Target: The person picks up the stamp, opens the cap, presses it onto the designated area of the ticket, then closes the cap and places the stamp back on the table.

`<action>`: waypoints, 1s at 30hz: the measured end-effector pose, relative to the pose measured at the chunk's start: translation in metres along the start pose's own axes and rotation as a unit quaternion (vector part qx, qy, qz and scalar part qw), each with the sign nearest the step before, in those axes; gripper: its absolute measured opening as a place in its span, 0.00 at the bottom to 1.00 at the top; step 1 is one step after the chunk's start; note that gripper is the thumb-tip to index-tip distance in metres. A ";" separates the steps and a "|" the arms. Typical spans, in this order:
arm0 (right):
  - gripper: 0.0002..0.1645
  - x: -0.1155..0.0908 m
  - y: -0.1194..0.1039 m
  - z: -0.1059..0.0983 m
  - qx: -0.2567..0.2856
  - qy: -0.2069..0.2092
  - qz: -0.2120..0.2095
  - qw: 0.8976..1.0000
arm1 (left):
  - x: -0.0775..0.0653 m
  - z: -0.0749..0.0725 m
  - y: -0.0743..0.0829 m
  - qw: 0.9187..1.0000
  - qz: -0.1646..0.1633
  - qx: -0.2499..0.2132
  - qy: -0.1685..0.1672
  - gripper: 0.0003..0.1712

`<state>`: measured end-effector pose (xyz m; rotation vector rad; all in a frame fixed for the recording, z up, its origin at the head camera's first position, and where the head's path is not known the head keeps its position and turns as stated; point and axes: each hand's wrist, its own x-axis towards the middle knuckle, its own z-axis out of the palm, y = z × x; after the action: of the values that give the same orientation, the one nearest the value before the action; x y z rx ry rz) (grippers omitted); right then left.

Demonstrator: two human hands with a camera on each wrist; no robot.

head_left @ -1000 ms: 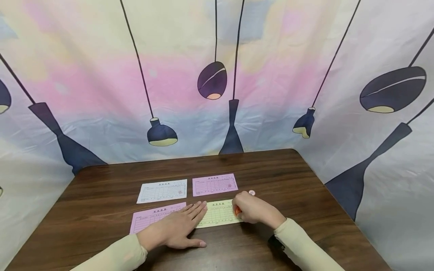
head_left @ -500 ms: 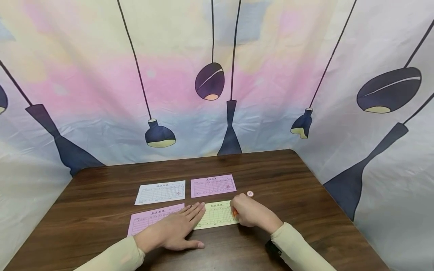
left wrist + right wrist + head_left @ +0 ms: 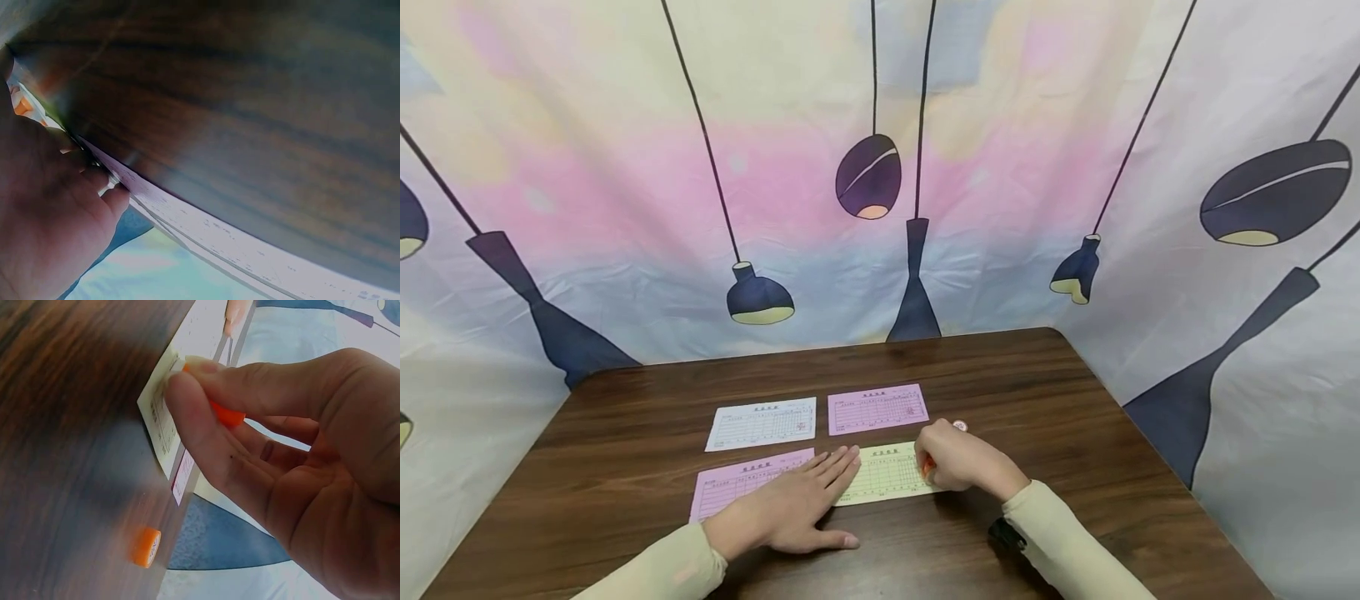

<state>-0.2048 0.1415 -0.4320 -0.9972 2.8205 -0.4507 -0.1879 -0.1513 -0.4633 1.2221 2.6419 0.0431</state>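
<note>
In the head view my left hand (image 3: 808, 500) lies flat, fingers straight, over the left part of a pale yellow printed form (image 3: 887, 475) and the right part of a pink form (image 3: 730, 487). My right hand (image 3: 962, 458) pinches a small orange stamp (image 3: 229, 416) between thumb and fingers. It holds the stamp down at the yellow form's right end, and the fingers hide its lower end. Just beyond the right hand, a round orange cap (image 3: 149, 547) with a white marked top stands on the table.
Behind the front forms lie a white form (image 3: 760, 423) and another pink form (image 3: 877, 410), each with a red mark near its right side. All rest on a dark wooden table (image 3: 1060, 400). A curtain (image 3: 805, 183) printed with lamps hangs behind it.
The head view shifts slightly. Both hands stay in place over the forms, the right hand keeping its pinch on the stamp.
</note>
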 end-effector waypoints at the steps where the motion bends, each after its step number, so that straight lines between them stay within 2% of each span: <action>1: 0.14 0.000 0.000 0.000 0.004 -0.001 0.000 1.000 | 0.000 0.000 0.000 1.000 -0.001 0.001 0.000 0.62; 12: 0.15 -0.003 -0.003 0.003 0.025 -0.003 0.026 0.999 | -0.002 0.000 -0.001 1.000 -0.003 0.001 -0.002 0.62; 21: 0.17 -0.003 -0.007 0.004 -0.029 0.010 0.031 0.999 | 0.003 -0.003 0.004 1.000 -0.009 0.020 -0.012 0.63; 30: 0.12 -0.005 -0.003 0.001 0.022 0.002 0.022 1.000 | 0.003 -0.008 0.005 0.999 -0.014 0.023 -0.022 0.63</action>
<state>-0.1994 0.1420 -0.4324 -0.9236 2.8165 -0.5077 -0.1874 -0.1452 -0.4559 1.1860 2.6359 -0.0483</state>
